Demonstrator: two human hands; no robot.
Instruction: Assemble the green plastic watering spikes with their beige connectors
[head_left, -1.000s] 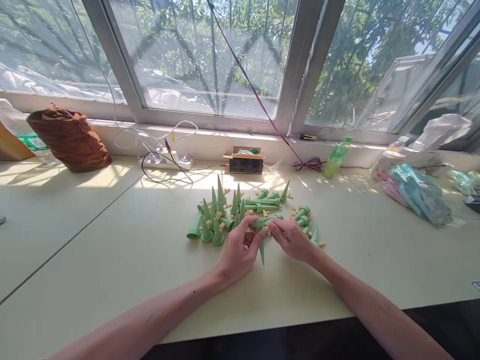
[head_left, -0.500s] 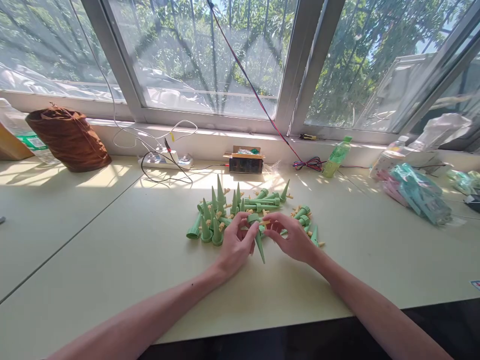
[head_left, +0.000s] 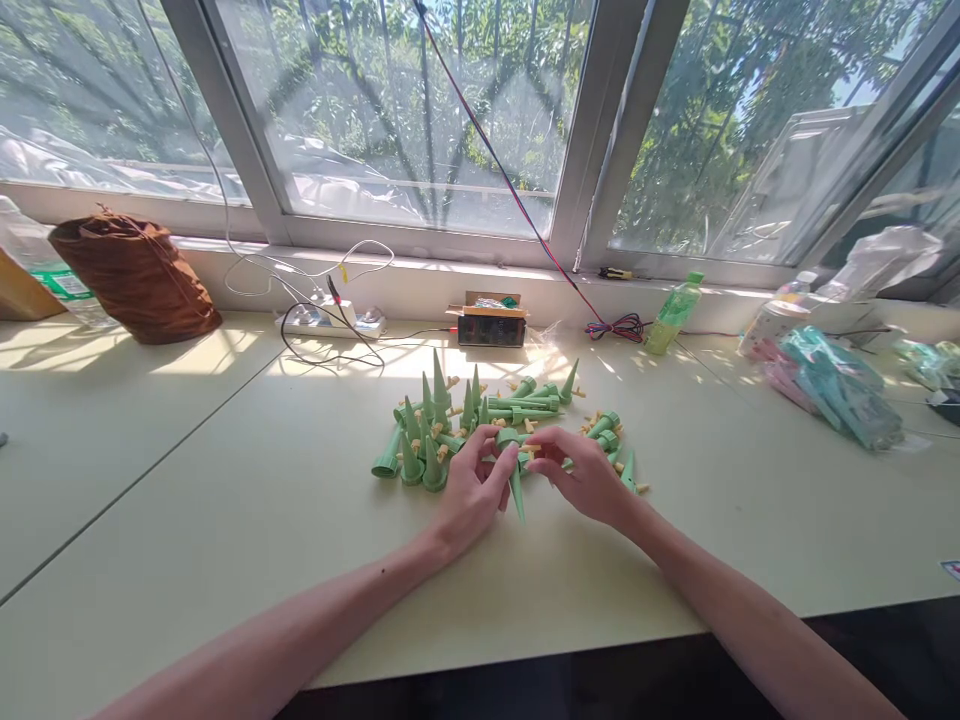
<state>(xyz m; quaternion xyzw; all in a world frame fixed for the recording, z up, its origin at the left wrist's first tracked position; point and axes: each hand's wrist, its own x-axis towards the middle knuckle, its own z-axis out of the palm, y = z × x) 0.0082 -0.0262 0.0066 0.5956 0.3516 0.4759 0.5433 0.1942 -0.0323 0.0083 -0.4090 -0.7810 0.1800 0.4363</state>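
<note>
My left hand [head_left: 478,482] is closed around the collar of a green plant watering spike [head_left: 517,492], whose pointed end tilts down toward the table's front edge. At its side, my right hand [head_left: 576,472] pinches a small yellow valve [head_left: 531,447] between thumb and fingertips, right up against the spike. Whether the valve sits inside the spike's hole cannot be made out. Behind and around both hands lie several more green watering spikes [head_left: 433,470] with yellow valves, some standing point up, others on their sides [head_left: 525,404]. My fingers hide part of the pile.
Along the window sill stand a brown cloth bag [head_left: 139,280], a power strip [head_left: 337,318] with cables, a black digital clock-like box [head_left: 491,328] and a green bottle [head_left: 673,315]. Plastic packets [head_left: 844,385] lie at the right. The pale table [head_left: 300,560] ends at a dark front edge.
The held spike's tip has swung slightly left and up. Both hands stay nearly in place, the right still at the yellow valve.
</note>
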